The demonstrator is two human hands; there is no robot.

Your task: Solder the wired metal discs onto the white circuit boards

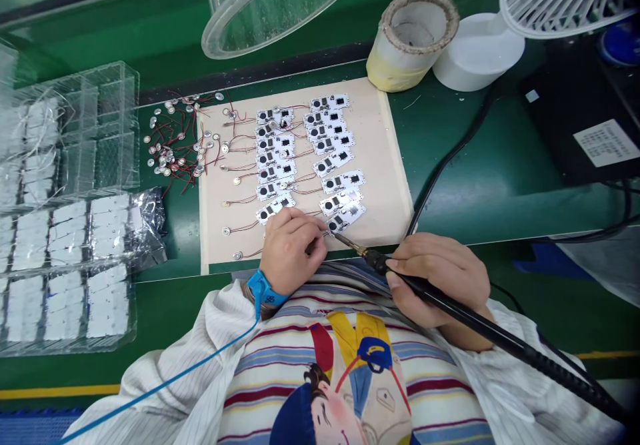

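Mat [395,165] edge hidden under left hand [290,249], right hand [440,278] gripping soldering iron [500,337]

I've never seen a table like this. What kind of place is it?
Probably an electronics assembly workshop: the right hand holds a soldering iron to rows of small circuit boards, and clear trays hold more.

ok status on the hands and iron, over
Left hand curled at nearest board. Right hand gripping soldering iron, tip at that board. Nothing in the way.
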